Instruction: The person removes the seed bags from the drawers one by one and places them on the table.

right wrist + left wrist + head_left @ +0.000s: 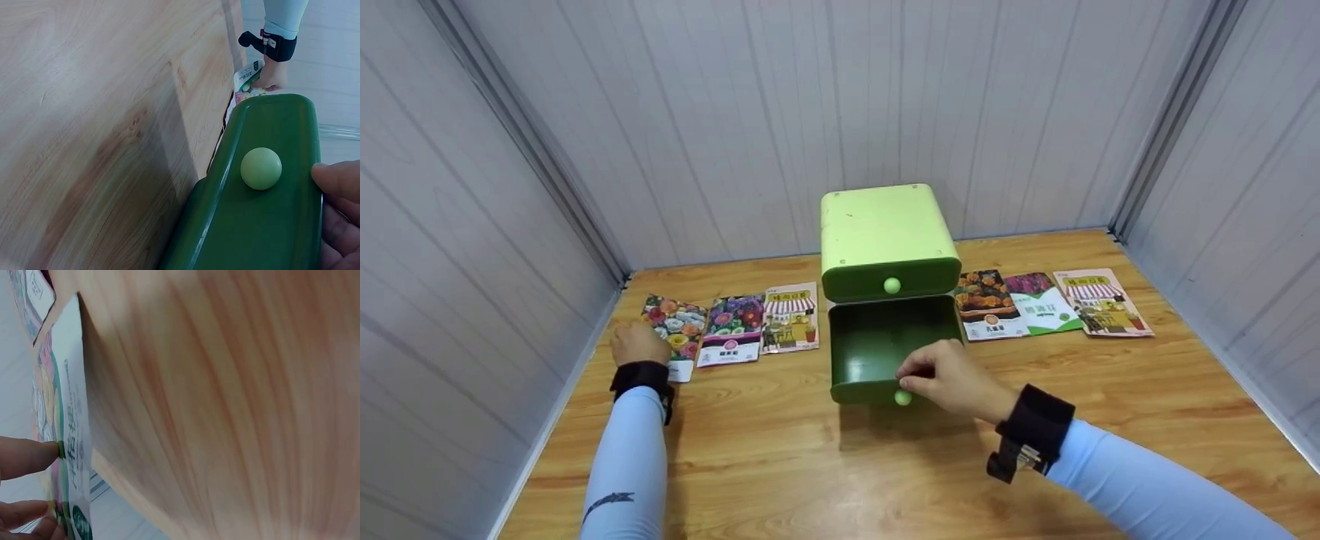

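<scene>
My left hand pinches the side edge of a seed packet printed with mixed flowers, at the far left of the row. In the left wrist view, the thumb lies on the packet's face, which tilts up from the wood. My right hand holds the top edge of the lower drawer, thumb on the outer face beside the pale round knob. That drawer is pulled out of the small green cabinet, and nothing shows inside. The upper drawer is closed.
Left of the cabinet lie a purple flower packet and a pink packet with a striped awning. On its right are an orange flower packet, a white-green packet and another awning packet. Panel walls enclose the wooden table.
</scene>
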A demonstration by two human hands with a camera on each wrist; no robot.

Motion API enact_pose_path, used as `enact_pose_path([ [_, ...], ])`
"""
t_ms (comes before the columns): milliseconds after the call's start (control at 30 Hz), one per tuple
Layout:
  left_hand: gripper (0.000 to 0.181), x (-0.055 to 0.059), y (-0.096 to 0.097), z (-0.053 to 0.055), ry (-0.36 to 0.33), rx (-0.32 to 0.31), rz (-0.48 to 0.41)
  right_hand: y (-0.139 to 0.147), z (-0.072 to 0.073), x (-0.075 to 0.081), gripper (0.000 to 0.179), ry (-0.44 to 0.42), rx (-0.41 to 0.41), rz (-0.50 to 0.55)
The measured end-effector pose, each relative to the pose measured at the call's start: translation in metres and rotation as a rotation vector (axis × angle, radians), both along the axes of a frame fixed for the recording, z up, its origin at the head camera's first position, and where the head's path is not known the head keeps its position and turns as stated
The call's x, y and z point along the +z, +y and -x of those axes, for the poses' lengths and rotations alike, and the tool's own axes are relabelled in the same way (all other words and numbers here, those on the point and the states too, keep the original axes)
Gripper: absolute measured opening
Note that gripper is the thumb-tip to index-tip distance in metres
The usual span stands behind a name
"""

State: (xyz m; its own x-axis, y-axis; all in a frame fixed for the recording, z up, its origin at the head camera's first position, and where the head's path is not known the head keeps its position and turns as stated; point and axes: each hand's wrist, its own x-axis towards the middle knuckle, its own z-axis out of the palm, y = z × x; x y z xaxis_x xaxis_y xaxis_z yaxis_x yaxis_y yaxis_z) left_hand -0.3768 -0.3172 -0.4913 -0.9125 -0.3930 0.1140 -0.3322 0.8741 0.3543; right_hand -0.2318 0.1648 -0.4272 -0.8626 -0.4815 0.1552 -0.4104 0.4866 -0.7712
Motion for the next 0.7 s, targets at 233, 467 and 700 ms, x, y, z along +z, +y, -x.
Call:
enact_pose_path([
  [233,0.047,-0.006,0.002,0.000,-0.092,0.026,-0.084,0.001,0.000,0.000,0.010,0.001,-0.002,0.001],
  [467,0.072,-0.015,-0.001,-0.003,-0.164,-0.028,-0.007,0.001,0.000,0.001,0.010,-0.005,-0.015,-0.010],
  [700,0.071,-0.021,-0.003,-0.002,-0.224,-0.046,-0.024,0.000,-0.001,0.002,0.010,-0.010,-0.024,-0.005],
])
